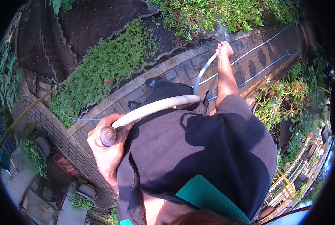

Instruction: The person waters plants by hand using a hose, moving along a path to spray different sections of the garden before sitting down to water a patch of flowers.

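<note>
My right hand [224, 49] reaches out to the upper right, its fingers closed around the end of a pale garden hose [163, 103]. Water [222, 33] sprays from there toward the leafy bushes [212, 15]. From that hand the hose loops back across my body to my left hand [106, 146]. My left fingers are wrapped round a thick handle [108, 135] whose rounded brown end points up at me; the rest of it is hidden. The hose passes against this hand, and its continuation beyond is hidden.
Blue hoses [266, 68] lie along the brick path [175, 75]. A stone kerb [111, 98] borders a bed of low green plants [100, 71] and dark soil [96, 22]. Flowering plants [283, 99] grow at right. Potted plants [79, 202] stand at lower left.
</note>
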The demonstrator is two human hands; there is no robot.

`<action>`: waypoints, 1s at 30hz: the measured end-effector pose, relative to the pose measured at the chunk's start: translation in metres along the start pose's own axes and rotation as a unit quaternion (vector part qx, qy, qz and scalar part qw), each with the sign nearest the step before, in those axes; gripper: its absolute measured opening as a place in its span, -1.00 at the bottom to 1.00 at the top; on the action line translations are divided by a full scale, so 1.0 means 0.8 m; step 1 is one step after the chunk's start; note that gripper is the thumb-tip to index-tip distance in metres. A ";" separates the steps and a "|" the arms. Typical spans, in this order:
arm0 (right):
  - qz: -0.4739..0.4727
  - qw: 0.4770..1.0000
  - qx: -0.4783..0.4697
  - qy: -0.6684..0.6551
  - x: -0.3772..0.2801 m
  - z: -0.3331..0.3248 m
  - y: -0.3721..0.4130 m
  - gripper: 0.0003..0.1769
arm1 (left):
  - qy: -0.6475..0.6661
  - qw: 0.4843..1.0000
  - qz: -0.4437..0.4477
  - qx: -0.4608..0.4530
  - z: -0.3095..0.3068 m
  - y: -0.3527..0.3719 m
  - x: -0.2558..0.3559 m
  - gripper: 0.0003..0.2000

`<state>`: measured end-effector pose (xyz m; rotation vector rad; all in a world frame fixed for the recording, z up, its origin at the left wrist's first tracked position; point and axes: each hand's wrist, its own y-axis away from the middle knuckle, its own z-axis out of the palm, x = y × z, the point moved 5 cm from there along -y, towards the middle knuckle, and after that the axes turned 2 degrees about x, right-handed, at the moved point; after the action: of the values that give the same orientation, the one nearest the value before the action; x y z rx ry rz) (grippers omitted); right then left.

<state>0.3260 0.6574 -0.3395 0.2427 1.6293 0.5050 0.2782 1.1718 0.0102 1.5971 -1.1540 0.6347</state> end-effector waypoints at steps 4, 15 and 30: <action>0.052 0.997 -0.051 0.033 0.024 0.007 -0.009 -0.87 | -0.009 0.999 0.020 0.024 -0.006 -0.001 -0.003 -0.75; 0.193 0.937 -0.240 0.164 0.121 0.088 0.053 -0.80 | -0.023 0.993 -0.027 0.115 -0.052 0.010 -0.030 -0.73; 0.173 0.890 -0.331 0.262 0.161 0.206 0.190 -0.78 | 0.036 0.984 -0.068 0.163 -0.076 0.048 -0.047 -0.76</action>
<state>0.4504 0.8775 -0.3929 -0.1391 1.8232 1.4662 0.2365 1.2417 0.0158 1.8933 -0.9102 0.8148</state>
